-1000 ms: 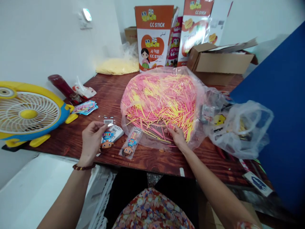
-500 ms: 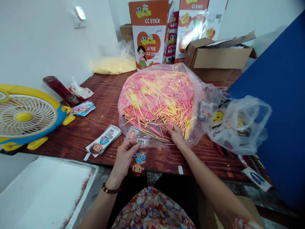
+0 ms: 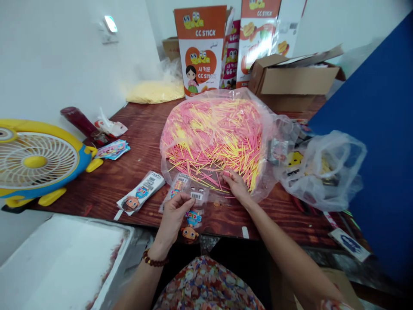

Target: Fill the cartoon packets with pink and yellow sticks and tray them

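Note:
A large clear plastic bag (image 3: 211,133) of pink and yellow sticks lies open on the wooden table (image 3: 145,125). My left hand (image 3: 176,213) pinches a clear printed packet (image 3: 193,217) with a barcode and a cartoon face, held over the table's front edge. Just behind that hand lies another packet (image 3: 179,185) with sticks showing in it. My right hand (image 3: 237,186) is at the bag's near opening, its fingers closed round a few pink sticks (image 3: 226,174). Left of my left hand rests a stack of flat packets (image 3: 141,193).
A yellow and blue fan (image 3: 41,159), a dark red bottle (image 3: 79,120) and colourful packets (image 3: 113,149) are at the left. Printed boxes (image 3: 203,51) and an open carton (image 3: 293,84) stand behind. A clear plastic bag (image 3: 325,170) lies right, beside a blue panel (image 3: 371,142).
My left hand has moved slightly right with the packet, uncovering more of the packet behind it. My right hand has shifted a little left, and pink sticks now show in its fingers.

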Tool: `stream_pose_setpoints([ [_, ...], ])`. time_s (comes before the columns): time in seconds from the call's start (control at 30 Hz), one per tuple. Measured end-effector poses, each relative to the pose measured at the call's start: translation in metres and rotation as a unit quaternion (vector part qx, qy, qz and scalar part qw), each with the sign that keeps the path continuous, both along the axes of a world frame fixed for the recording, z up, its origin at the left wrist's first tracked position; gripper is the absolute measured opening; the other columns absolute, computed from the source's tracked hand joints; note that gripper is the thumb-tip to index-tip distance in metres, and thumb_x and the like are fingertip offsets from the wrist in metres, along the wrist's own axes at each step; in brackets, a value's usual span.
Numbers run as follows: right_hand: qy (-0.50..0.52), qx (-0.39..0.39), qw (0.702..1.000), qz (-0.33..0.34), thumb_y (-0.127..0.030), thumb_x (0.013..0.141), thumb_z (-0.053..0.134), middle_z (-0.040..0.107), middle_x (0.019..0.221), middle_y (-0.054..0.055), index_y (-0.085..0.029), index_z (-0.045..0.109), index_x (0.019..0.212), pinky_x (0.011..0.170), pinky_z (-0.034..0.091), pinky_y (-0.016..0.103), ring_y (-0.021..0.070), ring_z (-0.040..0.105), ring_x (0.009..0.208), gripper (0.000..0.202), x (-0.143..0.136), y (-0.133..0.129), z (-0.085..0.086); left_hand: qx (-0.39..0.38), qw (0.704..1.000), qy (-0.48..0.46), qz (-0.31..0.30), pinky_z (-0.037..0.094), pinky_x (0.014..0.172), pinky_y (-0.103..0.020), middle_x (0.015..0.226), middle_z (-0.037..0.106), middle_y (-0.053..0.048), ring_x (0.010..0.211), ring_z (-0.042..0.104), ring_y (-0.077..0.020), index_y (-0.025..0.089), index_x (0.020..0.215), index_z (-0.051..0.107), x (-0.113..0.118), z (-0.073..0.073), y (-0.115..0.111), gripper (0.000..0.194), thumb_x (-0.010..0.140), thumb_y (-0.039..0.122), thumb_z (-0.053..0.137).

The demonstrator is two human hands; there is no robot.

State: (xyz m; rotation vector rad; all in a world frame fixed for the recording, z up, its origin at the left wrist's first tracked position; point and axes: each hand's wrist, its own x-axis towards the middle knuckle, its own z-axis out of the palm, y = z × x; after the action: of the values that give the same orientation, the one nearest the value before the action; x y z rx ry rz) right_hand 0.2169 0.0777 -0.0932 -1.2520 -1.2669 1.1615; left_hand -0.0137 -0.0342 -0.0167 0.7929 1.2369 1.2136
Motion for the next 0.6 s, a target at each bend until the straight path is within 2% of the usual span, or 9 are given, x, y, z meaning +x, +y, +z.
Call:
stream_pose_setpoints([
  [0.13,0.171,-0.016,0.985,0.010,-0.053,0.073,0.074,0.073,0.079,0.002,-0.021,0.066,0.091,0.072,0.054,0.033,0.0191,0.068,0.074,0.037,-0.009,-0.004,0.020,0.007,1.000,0.020,-0.002,0.044,0.058,-0.020,0.065,0.063,0.002,0.060,0.055,-0.0100,0.015,0.072,0.067,0.003,-0.002,0.006,0.031,0.064,0.039,0.084],
  [0.23,0.188,-0.010,0.982,0.030,-0.051,0.073,0.076,0.073,0.078,0.002,-0.022,0.067,0.091,0.073,0.055,0.031,0.0181,0.069,0.074,0.036,-0.019,-0.014,0.041,0.021,0.999,0.048,-0.001,0.041,0.056,-0.020,0.063,0.062,0.002,0.059,0.052,-0.0095,0.015,0.069,0.068,0.005,-0.004,0.011,0.028,0.065,0.038,0.083],
  [0.47,0.152,0.026,0.983,0.100,-0.052,0.082,0.069,0.073,0.083,0.003,-0.022,0.065,0.094,0.072,0.053,0.032,0.0190,0.069,0.077,0.032,-0.034,-0.036,0.078,0.057,0.990,0.118,-0.045,0.037,0.053,-0.022,0.058,0.057,0.003,0.054,0.047,-0.0099,0.016,0.068,0.069,0.002,0.001,0.014,0.025,0.072,0.039,0.076],
  [0.53,0.093,0.059,0.987,0.118,-0.049,0.087,0.064,0.073,0.086,0.003,-0.023,0.065,0.095,0.073,0.052,0.031,0.0189,0.068,0.080,0.027,-0.035,-0.042,0.089,0.062,0.988,0.129,-0.059,0.036,0.053,-0.022,0.058,0.057,0.003,0.054,0.047,-0.0100,0.016,0.067,0.068,0.001,0.006,0.013,0.025,0.073,0.039,0.075],
  [0.6,-0.011,0.101,0.984,0.144,-0.043,0.092,0.058,0.072,0.086,0.003,-0.023,0.066,0.094,0.073,0.051,0.030,0.0187,0.067,0.081,0.022,-0.034,-0.049,0.100,0.061,0.987,0.133,-0.069,0.036,0.053,-0.022,0.059,0.057,0.003,0.055,0.047,-0.0100,0.016,0.067,0.066,0.000,0.010,0.012,0.026,0.074,0.039,0.074],
])
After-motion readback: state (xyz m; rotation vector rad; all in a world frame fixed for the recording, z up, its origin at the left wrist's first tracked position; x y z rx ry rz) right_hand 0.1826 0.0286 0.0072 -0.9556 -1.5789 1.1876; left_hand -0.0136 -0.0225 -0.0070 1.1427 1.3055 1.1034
